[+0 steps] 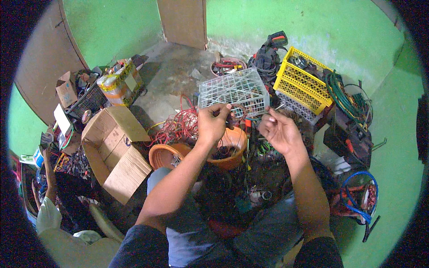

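Left hand (213,123), fingers closed on a dark curved piece (244,111), right hand (280,130), fingers pinching a small metal piece (280,107), yellow crate (300,88) at its one o'clock

Free floor (172,62) behind red wires (181,126), beside white crate (232,85)

A dark brown, curved piece (245,112) juts from the fingers of the left hand (212,126), its rounded outer edge toward the right; it looks like a ring, though the fingers hide part of it. A small, thin, silvery rod (280,106) slants up and rightward at the fingertips of the right hand (281,132), well apart from the brown piece.
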Available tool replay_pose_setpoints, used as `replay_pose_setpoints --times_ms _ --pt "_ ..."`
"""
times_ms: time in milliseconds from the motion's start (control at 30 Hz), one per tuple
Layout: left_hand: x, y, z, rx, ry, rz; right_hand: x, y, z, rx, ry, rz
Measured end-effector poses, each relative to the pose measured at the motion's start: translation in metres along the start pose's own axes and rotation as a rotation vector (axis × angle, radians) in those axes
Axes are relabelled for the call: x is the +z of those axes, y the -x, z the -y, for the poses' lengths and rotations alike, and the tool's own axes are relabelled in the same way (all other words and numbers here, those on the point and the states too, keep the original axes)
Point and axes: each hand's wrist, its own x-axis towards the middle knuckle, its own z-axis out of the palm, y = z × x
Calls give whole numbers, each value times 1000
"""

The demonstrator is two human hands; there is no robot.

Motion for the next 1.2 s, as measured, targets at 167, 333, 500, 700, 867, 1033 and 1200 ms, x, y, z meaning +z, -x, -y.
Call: replay_pose_setpoints --times_ms 167,333,500,700,867,1033,1200 --pt "-15 -6 -5 2 -15 -74 25 20 28 158 517 152" --pt "-12 -3 -4 -34 150 28 9 16 19 -111 844 -101" --pt "-5 1 0 -86 198 79 2 7 -4 -137 988 -238" --pt "5 8 2 -120 334 151 14 4 -23 -114 1133 -164" --pt "7 6 9 -153 290 162 14 -3 -39 -196 1138 -80" --pt "5 9 3 -246 297 201 18 -4 -36 -259 1013 -120" --pt "6 12 3 -216 264 222 22 3 -35 -124 831 -43"
